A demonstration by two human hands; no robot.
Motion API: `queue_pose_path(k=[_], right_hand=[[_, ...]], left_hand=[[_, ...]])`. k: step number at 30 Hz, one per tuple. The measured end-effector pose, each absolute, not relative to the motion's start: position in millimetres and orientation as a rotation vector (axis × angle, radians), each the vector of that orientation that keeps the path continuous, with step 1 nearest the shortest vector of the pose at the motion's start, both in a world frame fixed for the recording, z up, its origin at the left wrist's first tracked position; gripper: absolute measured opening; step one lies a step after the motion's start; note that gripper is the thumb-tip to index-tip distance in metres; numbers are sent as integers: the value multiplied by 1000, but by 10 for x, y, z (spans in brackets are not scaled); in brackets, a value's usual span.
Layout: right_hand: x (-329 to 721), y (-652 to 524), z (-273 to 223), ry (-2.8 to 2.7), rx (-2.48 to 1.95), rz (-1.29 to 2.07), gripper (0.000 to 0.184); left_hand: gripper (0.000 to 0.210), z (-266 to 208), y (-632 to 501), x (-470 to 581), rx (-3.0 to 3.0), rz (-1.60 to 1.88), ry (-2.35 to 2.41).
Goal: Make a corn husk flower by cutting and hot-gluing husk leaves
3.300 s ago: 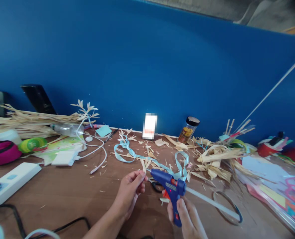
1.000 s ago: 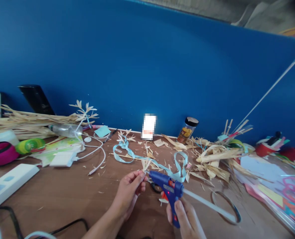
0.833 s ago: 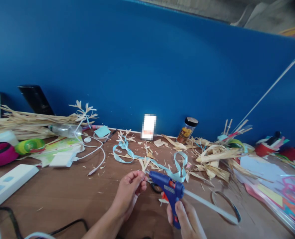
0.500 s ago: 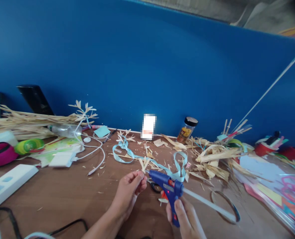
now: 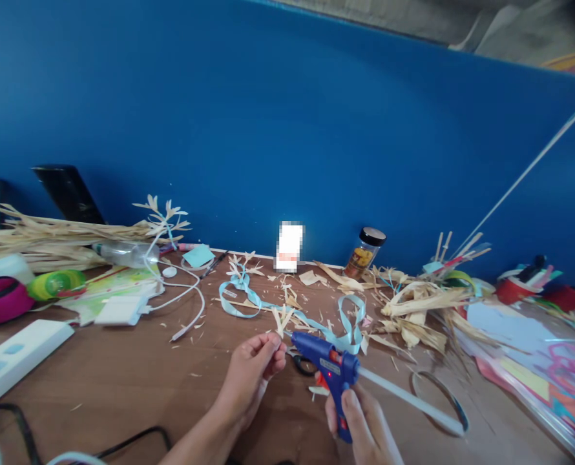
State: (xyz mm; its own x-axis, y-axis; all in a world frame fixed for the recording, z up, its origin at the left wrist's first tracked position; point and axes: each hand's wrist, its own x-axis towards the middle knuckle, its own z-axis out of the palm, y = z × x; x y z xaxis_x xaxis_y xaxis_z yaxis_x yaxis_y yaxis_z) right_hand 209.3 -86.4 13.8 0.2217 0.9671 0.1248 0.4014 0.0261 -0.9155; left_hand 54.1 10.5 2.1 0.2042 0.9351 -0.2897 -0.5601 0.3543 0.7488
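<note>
My left hand [image 5: 258, 365] is closed in a pinch on a small dried-husk flower [image 5: 282, 321], whose pale petals fan out above the fingertips. Wrapped around the handle of a blue glue gun [image 5: 324, 361], my right hand [image 5: 362, 423] holds it with the nozzle at the flower's base. Whether the tip touches the husk is too small to tell. A long white glue stick [image 5: 408, 400] juts from the gun's back, and a red light glows on its side. Behind both hands lies a light blue ribbon [image 5: 350, 332]. Scissors [image 5: 303, 363] are partly hidden beneath the gun.
Husk strips [image 5: 423, 307] lie to the right, near a jar with a black lid [image 5: 365, 252]. On the left are a white power strip [image 5: 23, 358], a white charger [image 5: 121, 310] with its cable, and a plastic bottle [image 5: 130, 254]. A blue partition [image 5: 287, 129] rises behind the table.
The glue gun has shifted very slightly to the right with my right hand. My left hand keeps its pinch on the flower in nearly the same place.
</note>
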Motion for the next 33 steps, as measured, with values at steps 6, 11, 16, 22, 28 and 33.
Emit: queue_pose_path(k=[6,11,16,22,28,33], right_hand=[[2100,-848,138,-1388,-1516,850,48],[2141,-870,169,-1388,-1542,835,50],[2103,-840,155,-1376,-1510,817,48],[2102,-815,186,-1384,-1504,811,49],[2098,-814,201,-1376,-1488,783,46],[2099,-803,193,-1389,-1497,753,45]], left_hand=[[20,35,102,539,574,1132,824],[20,31,86,540,559,1129,843],[20,60,77,544,584,1100,847],[18,74,74,547,619,1100,846],[17,30,71,553,593,1099,840],[19,36,88,554,592,1093,850]])
